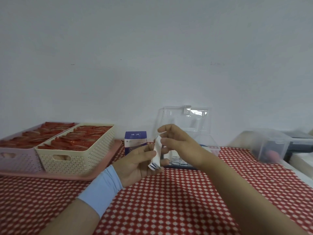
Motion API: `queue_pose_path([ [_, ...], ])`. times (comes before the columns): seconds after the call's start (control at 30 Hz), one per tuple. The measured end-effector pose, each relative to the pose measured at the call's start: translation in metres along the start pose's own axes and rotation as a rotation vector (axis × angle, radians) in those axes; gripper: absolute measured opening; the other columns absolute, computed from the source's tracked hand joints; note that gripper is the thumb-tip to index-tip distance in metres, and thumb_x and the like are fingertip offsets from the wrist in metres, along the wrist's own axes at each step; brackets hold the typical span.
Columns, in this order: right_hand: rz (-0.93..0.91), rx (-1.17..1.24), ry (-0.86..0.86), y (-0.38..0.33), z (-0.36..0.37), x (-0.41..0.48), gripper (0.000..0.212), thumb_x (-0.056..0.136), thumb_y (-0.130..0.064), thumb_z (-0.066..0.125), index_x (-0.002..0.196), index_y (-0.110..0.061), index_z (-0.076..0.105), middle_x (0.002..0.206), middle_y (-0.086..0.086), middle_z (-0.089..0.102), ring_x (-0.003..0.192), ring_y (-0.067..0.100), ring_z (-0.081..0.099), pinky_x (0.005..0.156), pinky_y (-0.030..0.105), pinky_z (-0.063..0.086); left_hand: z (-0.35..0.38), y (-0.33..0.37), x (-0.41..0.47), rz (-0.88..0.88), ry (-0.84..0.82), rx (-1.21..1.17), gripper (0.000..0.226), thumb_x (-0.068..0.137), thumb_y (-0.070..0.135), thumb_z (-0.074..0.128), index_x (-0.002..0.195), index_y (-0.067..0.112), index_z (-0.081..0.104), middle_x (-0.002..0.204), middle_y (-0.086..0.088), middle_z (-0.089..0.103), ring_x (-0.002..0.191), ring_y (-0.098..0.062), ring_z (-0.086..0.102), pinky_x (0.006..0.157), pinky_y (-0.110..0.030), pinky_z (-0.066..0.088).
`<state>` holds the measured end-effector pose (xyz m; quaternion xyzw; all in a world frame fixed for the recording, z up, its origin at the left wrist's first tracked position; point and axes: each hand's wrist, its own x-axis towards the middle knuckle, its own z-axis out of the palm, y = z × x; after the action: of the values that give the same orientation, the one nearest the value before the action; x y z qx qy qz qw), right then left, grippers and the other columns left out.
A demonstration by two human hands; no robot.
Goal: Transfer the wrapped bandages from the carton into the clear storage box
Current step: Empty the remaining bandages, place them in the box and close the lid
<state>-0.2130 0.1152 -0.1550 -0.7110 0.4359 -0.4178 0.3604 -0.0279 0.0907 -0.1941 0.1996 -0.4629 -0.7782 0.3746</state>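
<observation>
Bandages (pixel 156 154): thin stack of white wrapped strips, blue stripes at lower end; held near upright above table, lower part in left hand (pixel 135 161), top strip bent away, pinched by right hand (pixel 177 141). Carton (pixel 135 140): small, purple-and-white, upright, behind left hand. Box (pixel 205 141): clear, lid (pixel 185 116) raised at back; loose wraps (pixel 177 161) on its floor.

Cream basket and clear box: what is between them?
The purple and white carton stands between the cream basket and the clear box, partly behind the left hand. The head view shows it.
</observation>
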Motion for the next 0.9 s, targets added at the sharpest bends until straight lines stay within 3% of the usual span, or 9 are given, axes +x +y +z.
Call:
queue_pose_path([
  [0.07, 0.061, -0.09, -0.025, -0.001, -0.005, 0.003, 0.033, 0.101, -0.013, 0.054, 0.133, -0.02, 0.056, 0.109, 0.002, 0.069, 0.096, 0.014, 0.071, 0.096, 0.034, 0.056, 0.001, 0.0, -0.001, -0.033, -0.045, -0.042, 0.054, 0.066, 0.006, 0.087, 0.116, 0.003, 0.067, 0.098, -0.02, 0.07, 0.081, -0.031, 0.072, 0.07, -0.042, 0.063],
  [0.17, 0.104, -0.111, -0.08, 0.0, -0.012, 0.002, 0.02, 0.098, -0.012, 0.059, 0.113, -0.016, 0.072, 0.105, 0.0, 0.075, 0.098, 0.019, 0.072, 0.098, 0.037, 0.056, 0.0, -0.002, 0.001, -0.078, -0.064, 0.017, 0.05, 0.08, 0.002, 0.068, 0.128, 0.003, 0.055, 0.101, -0.019, 0.069, 0.084, -0.03, 0.071, 0.086, -0.049, 0.059],
  [0.3, 0.08, -0.1, -0.101, -0.005, -0.028, 0.002, 0.013, 0.096, -0.014, 0.063, 0.101, -0.012, 0.075, 0.098, 0.004, 0.076, 0.094, 0.02, 0.071, 0.094, 0.038, 0.056, 0.006, 0.003, 0.001, -0.075, -0.085, -0.009, 0.039, 0.082, 0.002, 0.061, 0.121, 0.001, 0.059, 0.1, -0.018, 0.07, 0.077, -0.028, 0.069, 0.07, -0.041, 0.063],
  [0.4, 0.072, -0.145, -0.115, -0.014, -0.042, 0.011, 0.012, 0.097, -0.014, 0.063, 0.099, -0.009, 0.074, 0.091, 0.003, 0.076, 0.083, 0.013, 0.071, 0.077, 0.025, 0.056, 0.012, 0.015, 0.01, -0.098, -0.055, 0.112, 0.039, 0.088, 0.011, 0.065, 0.124, 0.002, 0.055, 0.1, -0.017, 0.07, 0.075, -0.026, 0.068, 0.066, -0.035, 0.061],
  [0.47, 0.085, -0.178, -0.03, -0.021, -0.056, 0.024, 0.011, 0.096, -0.014, 0.064, 0.096, -0.008, 0.073, 0.086, 0.005, 0.076, 0.076, 0.011, 0.07, 0.064, 0.02, 0.051, 0.014, 0.026, 0.024, -0.119, -0.021, 0.226, 0.038, 0.091, 0.019, 0.061, 0.124, 0.002, 0.053, 0.097, -0.017, 0.07, 0.074, -0.024, 0.068, 0.063, -0.031, 0.059],
  [0.53, 0.108, -0.239, 0.124, -0.02, -0.075, 0.045, 0.011, 0.095, -0.012, 0.065, 0.093, -0.006, 0.073, 0.081, 0.005, 0.075, 0.068, 0.011, 0.068, 0.057, 0.018, 0.045, 0.016, 0.041, 0.04, -0.118, 0.026, 0.412, 0.028, 0.097, 0.022, 0.055, 0.116, 0.002, 0.056, 0.098, -0.015, 0.069, 0.075, -0.023, 0.068, 0.065, -0.031, 0.057],
  [0.63, 0.165, -0.381, 0.263, -0.007, -0.094, 0.079, 0.012, 0.095, -0.011, 0.064, 0.087, -0.009, 0.072, 0.082, 0.005, 0.073, 0.054, 0.011, 0.063, 0.051, 0.016, 0.043, 0.012, 0.061, 0.071, -0.037, 0.188, 0.906, 0.021, 0.099, 0.027, 0.057, 0.106, 0.007, 0.061, 0.1, -0.01, 0.071, 0.082, -0.021, 0.071, 0.077, -0.034, 0.059],
  [0.77, 0.275, -0.65, 0.103, 0.019, -0.089, 0.112, 0.008, 0.094, -0.011, 0.064, 0.088, -0.01, 0.069, 0.085, 0.005, 0.072, 0.056, 0.013, 0.064, 0.055, 0.021, 0.049, 0.004, 0.072, 0.102, 0.149, 0.332, 1.521, 0.011, 0.095, 0.023, 0.055, 0.099, 0.022, 0.065, 0.1, 0.005, 0.068, 0.094, -0.015, 0.064, 0.087, -0.027, 0.051],
  [0.9, 0.351, -0.791, -0.096, 0.038, -0.067, 0.132, 0.011, 0.092, -0.011, 0.064, 0.095, -0.003, 0.071, 0.082, 0.005, 0.073, 0.059, 0.016, 0.065, 0.068, 0.03, 0.057, 0.0, 0.072, 0.113, 0.138, 0.21, 1.608, 0.02, 0.094, 0.015, 0.051, 0.096, 0.027, 0.067, 0.107, 0.007, 0.066, 0.1, -0.013, 0.061, 0.092, -0.026, 0.047],
])
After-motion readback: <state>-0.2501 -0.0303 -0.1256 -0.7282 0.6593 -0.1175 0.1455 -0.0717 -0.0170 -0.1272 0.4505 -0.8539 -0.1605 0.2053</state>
